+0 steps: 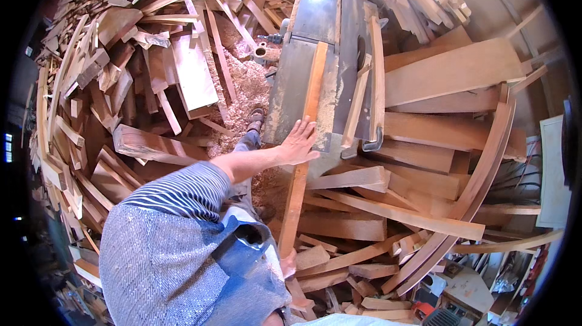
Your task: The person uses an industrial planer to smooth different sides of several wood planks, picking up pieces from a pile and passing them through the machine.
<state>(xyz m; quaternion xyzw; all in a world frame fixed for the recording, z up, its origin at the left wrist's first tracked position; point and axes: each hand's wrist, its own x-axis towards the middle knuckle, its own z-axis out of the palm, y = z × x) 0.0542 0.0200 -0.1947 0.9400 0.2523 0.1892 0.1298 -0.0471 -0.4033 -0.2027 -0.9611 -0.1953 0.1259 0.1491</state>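
A long, narrow wooden strip [314, 83] lies lengthwise on the grey metal bed of a jointer [314, 7], its near part reaching back beyond the bed toward me. My left hand [297, 142] rests flat on top of the strip near the bed's front end, fingers stretched out. Lower down, my right hand [288, 263] is closed around the strip's near end; only part of it shows. A short wooden piece [356, 101] and a longer wooden board [376, 77] stand along the machine's right side. Sawdust is scattered on the bed.
Wood shavings [245, 86] cover the floor left of the jointer, around my foot [256, 120]. Large heaps of offcuts [151, 144] fill the left side. Thick planks [454, 74] are stacked at the right, with a curved wooden piece [479, 186] across their ends.
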